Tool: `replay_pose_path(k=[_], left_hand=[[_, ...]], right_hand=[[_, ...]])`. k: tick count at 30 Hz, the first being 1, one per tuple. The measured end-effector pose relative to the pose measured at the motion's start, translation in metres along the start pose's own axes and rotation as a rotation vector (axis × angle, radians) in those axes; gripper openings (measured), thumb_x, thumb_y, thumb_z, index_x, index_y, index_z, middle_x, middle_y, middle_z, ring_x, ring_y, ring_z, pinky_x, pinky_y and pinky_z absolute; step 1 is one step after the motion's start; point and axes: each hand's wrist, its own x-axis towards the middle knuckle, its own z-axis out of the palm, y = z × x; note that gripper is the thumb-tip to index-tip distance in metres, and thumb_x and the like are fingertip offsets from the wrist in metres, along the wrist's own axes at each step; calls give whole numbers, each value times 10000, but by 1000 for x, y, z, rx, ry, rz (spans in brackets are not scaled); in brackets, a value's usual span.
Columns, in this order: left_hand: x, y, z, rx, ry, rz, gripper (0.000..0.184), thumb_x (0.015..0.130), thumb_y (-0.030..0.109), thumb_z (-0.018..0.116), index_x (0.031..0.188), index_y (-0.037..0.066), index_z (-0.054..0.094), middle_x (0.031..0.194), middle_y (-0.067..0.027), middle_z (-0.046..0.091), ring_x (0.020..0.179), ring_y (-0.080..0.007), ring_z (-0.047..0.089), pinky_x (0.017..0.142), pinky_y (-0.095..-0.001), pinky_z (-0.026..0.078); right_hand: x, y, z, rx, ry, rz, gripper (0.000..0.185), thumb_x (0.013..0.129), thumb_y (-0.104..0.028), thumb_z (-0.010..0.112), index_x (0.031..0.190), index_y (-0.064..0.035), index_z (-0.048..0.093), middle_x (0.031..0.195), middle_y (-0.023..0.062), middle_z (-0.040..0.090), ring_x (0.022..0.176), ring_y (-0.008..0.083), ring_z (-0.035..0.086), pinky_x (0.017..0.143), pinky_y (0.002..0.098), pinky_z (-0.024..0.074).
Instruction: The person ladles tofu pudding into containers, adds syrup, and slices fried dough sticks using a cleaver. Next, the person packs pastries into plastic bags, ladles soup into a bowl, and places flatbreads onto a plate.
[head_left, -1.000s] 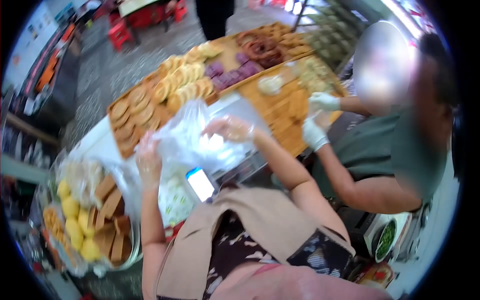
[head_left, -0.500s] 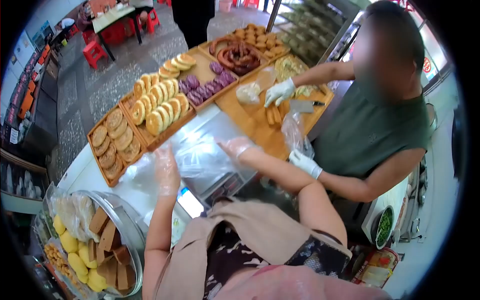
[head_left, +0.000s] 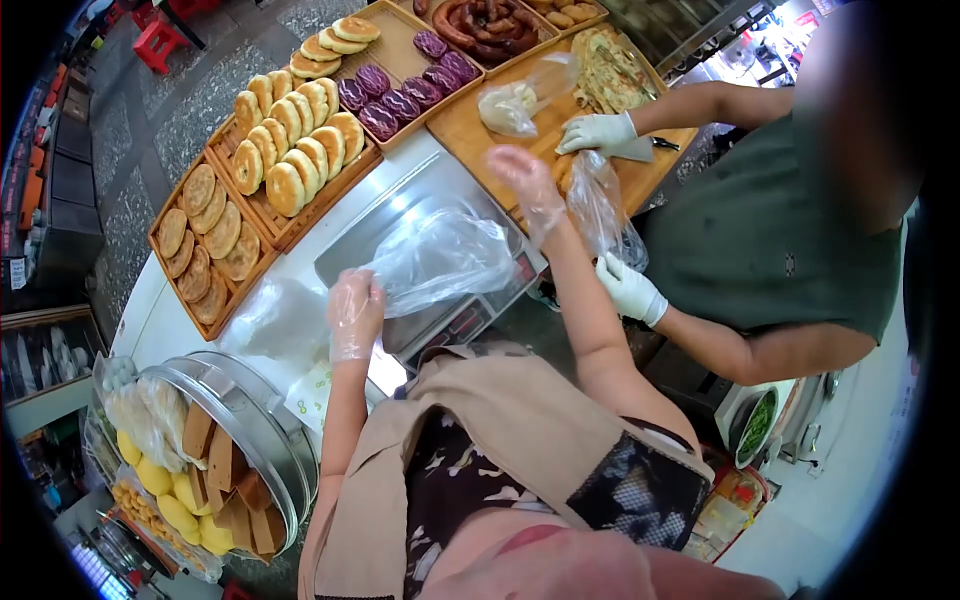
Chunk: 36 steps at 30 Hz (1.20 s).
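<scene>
One bag [head_left: 450, 250] held, apparently unfilled

Left hand [head_left: 357, 315], scale's [head_left: 415, 200] left edge: fingers pinching bag, which spreads over scale. Right hand [head_left: 525, 185], past scale's far right edge: finger spread unclear. Nothing visibly bagged yet.

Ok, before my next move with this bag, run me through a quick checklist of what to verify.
1. Gloves on both hands: ok, clear plastic ones on your left hand and right hand.
2. Plastic bag held: ok, the left hand grips one end of it over the scale.
3. Right hand free: ok, it shows nothing in its grasp.
4. Bag mouth open: cannot tell, the clear folds hide it.
5. Right hand clear of the co-worker's hand on the wooden board: ok, apart but near.
6. Scale reading: cannot tell, the digits are too small.
</scene>
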Motion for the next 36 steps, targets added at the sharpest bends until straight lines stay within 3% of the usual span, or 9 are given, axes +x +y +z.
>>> replay_pose_path(k=[4, 8, 11, 15, 18, 21, 25, 31, 36], left_hand=[[4, 17, -8, -89, 145, -16, 143, 772, 126, 604, 893, 59, 643, 1032, -159, 579, 889, -352, 575, 764, -417, 467], [9, 25, -16, -175, 139, -5, 122, 771, 145, 639, 854, 57, 653, 1157, -196, 529, 1039, -373, 524, 879, -421, 426], [5, 21, -26, -252, 83, 12, 122, 764, 166, 671, 836, 67, 675, 1345, -229, 392, 1244, -395, 361, 1030, -444, 289], [-2, 19, -35, -320, 109, 9, 111, 768, 161, 669, 826, 66, 672, 1352, -219, 390, 1242, -378, 378, 1029, -442, 292], [-3, 27, -48, -363, 144, 15, 104, 775, 150, 660, 842, 71, 658, 1338, -200, 412, 1239, -356, 389, 1026, -438, 295], [12, 43, -62, -266, 252, 48, 158, 776, 123, 651, 922, 75, 614, 1271, -171, 470, 1186, -322, 447, 988, -414, 347], [33, 58, -59, -364, 210, 126, 187, 772, 75, 650, 950, 56, 597, 1206, -154, 523, 1150, -296, 487, 963, -380, 373], [102, 115, -50, -463, 473, 366, 539, 807, 272, 645, 1202, -33, 439, 1244, -245, 453, 1183, -382, 418, 1003, -435, 325], [186, 125, -48, -320, 705, 50, 765, 801, 494, 569, 1326, -13, 343, 1358, -276, 335, 1247, -404, 354, 1045, -457, 280]], right_hand=[[79, 30, -11, -740, 909, -57, 530, 694, -444, 701, 1021, -32, 636, 992, 150, 632, 917, 305, 592, 822, 417, 466], [135, 31, -46, -650, 367, 359, 584, 674, -487, 683, 1033, -30, 626, 1101, 187, 583, 1039, 351, 530, 915, 450, 405], [138, -7, -47, -866, 769, 107, 798, 634, -539, 710, 1217, -30, 515, 1417, 224, 297, 1288, 377, 283, 1046, 495, 231], [186, -7, -87, -1153, 957, -50, 840, 615, -550, 729, 1226, -24, 493, 1452, 219, 222, 1295, 365, 261, 1050, 486, 229], [240, 9, -141, -861, 656, 259, 722, 645, -484, 736, 1161, -17, 545, 1320, 232, 424, 1175, 320, 426, 990, 476, 327], [232, 4, -129, 173, 277, -101, 233, 822, -267, 624, 848, -35, 626, 640, 54, 577, 611, 159, 540, 686, 307, 474], [179, -93, -89, 498, -12, -42, 169, 857, -221, 592, 791, -65, 598, 562, -22, 479, 529, 101, 456, 633, 267, 442], [82, -206, -29, 103, -270, -171, 163, 846, -235, 612, 842, -72, 625, 573, -75, 425, 511, 41, 382, 568, 221, 382], [22, -246, -7, 48, -401, -265, 237, 869, -255, 569, 953, -43, 633, 712, -47, 550, 629, 45, 510, 627, 229, 465]])
